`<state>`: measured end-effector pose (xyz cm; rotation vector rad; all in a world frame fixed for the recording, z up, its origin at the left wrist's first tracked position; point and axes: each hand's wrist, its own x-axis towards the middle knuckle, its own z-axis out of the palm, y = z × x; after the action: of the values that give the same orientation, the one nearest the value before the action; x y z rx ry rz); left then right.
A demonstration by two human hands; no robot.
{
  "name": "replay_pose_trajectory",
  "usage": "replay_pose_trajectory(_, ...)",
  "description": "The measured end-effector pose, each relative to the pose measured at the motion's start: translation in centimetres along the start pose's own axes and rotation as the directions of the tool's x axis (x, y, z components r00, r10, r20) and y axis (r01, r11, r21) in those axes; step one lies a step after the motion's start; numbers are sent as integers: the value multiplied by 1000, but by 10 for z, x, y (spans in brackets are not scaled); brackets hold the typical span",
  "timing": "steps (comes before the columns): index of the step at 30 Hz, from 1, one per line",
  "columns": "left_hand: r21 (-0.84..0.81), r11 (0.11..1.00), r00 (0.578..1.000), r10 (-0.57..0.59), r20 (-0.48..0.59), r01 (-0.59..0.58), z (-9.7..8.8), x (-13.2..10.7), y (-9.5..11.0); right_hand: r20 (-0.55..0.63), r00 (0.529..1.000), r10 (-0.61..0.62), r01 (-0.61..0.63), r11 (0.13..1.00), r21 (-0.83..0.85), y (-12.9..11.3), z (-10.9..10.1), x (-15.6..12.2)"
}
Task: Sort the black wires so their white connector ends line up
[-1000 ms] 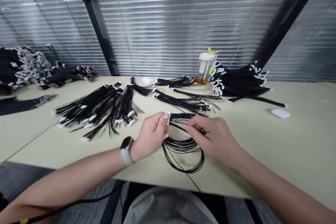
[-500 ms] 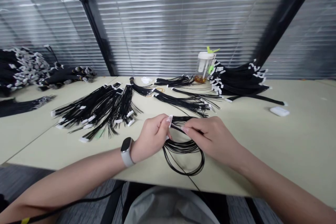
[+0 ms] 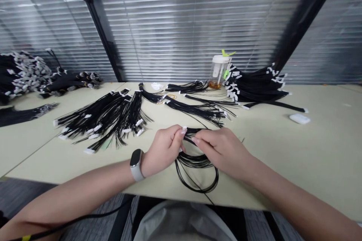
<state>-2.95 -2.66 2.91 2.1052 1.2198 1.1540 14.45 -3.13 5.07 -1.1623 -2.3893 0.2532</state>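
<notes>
My left hand (image 3: 162,148), with a smartwatch on the wrist, is closed on the white connector end of a bundle of thin black wires (image 3: 198,169). The bundle hangs in a loop down to the near edge of the pale table (image 3: 283,158). My right hand (image 3: 223,148) pinches the same wires just right of the connector, fingers closed around them. Both hands hover low over the table's near edge, almost touching each other.
Fanned piles of black wires with white connectors (image 3: 107,118) lie to the left, more (image 3: 203,111) lie behind the hands. A big heap (image 3: 257,86) and a drink bottle (image 3: 219,71) stand at the back. A small white case (image 3: 299,118) lies right. Blinds close off the back.
Both hands have dropped slightly toward the table with the wire loop, and the fingers have drawn closer together at the connector.
</notes>
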Motion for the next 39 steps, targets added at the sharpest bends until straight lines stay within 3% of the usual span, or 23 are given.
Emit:
replay_pose_trajectory(5,-10,1000,1000,-28,14,28,2,-1,-1,15,1000,-25,27,982,-188,0,8,-1)
replay_pose_trajectory(12,-87,994,997,-68,-36,65,-1,3,-2,-39,999,-4,4,1000,7,10,-8,2)
replay_pose_trajectory(18,-251,948,959,-239,-150,196,-5,14,-14,-113,986,119,-122,992,-16,19,-13,2)
replay_pose_trajectory(20,-310,924,929,-297,-220,222,-5,18,-20,-62,984,166,-167,986,-3,20,-16,0)
replay_pose_trajectory(25,-433,874,879,-372,-299,223,-4,24,-33,252,957,146,-152,988,3,22,-20,-8)
replay_pose_trajectory(28,-495,837,863,-412,-292,233,-3,26,-35,300,945,128,-111,991,-73,25,-18,-8)
replay_pose_trajectory(31,-572,782,845,-463,-267,248,-3,27,-35,126,964,233,-215,966,-141,31,-18,-4)
replay_pose_trajectory(34,-615,740,823,-511,-248,274,-2,28,-32,-209,929,307,-297,952,79,34,-22,-2)
replay_pose_trajectory(37,-600,744,816,-522,-247,294,-1,28,-30,-462,818,343,-133,894,427,30,-24,-5)
replay_pose_trajectory(39,-557,778,831,-493,-257,290,-2,27,-28,-511,796,324,33,820,572,25,-23,-9)
